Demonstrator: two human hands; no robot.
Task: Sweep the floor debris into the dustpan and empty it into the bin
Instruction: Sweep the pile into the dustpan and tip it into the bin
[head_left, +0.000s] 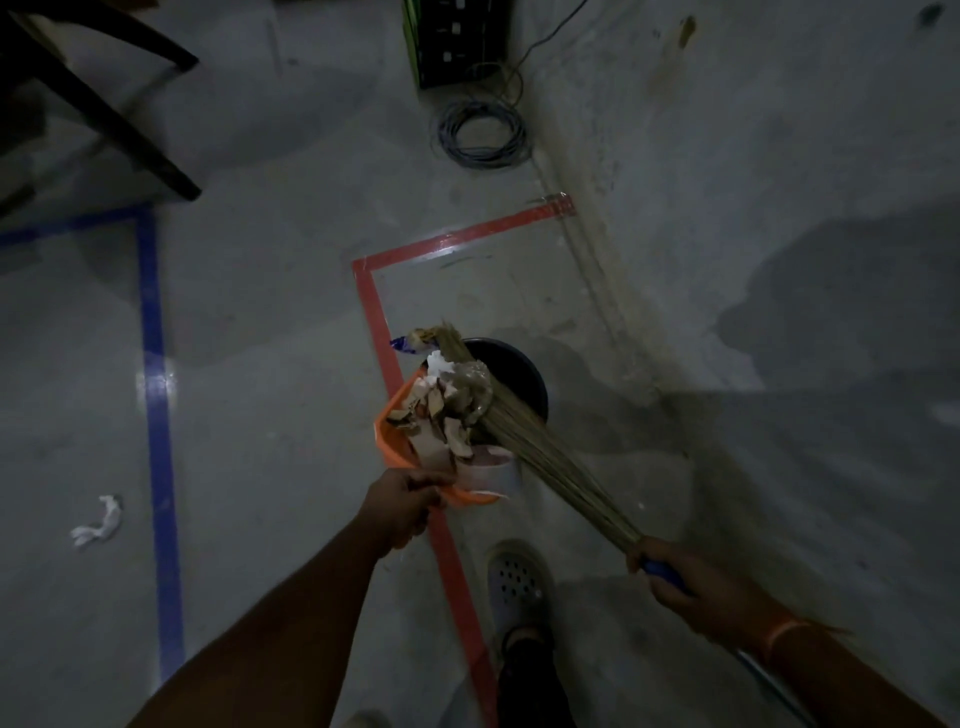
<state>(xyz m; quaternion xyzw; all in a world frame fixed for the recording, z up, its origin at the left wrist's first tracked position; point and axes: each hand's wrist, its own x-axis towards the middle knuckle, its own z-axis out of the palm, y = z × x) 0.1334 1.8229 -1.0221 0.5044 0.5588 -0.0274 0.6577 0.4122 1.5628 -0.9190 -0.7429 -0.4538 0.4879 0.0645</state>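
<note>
Bin (524, 379): dark, round, open-topped, standing on the floor; every place below is reckoned from it.

Dustpan (390, 441): orange; your left hand (402, 506) is gripping its handle, fingers curled tight around it, and holding it raised at the bin's near-left rim, apparently ready for tipping.

Debris (441, 415): paper and cardboard scraps, heaping in the dustpan, some overhanging the bin's mouth.

Broom (540, 457): your right hand (675, 577) is clamping its blue handle; the bristles are lying across the heap, likely pinning it against spills.

Stray white scrap (98, 522): lying on the floor well left of the bin, unswept.
</note>
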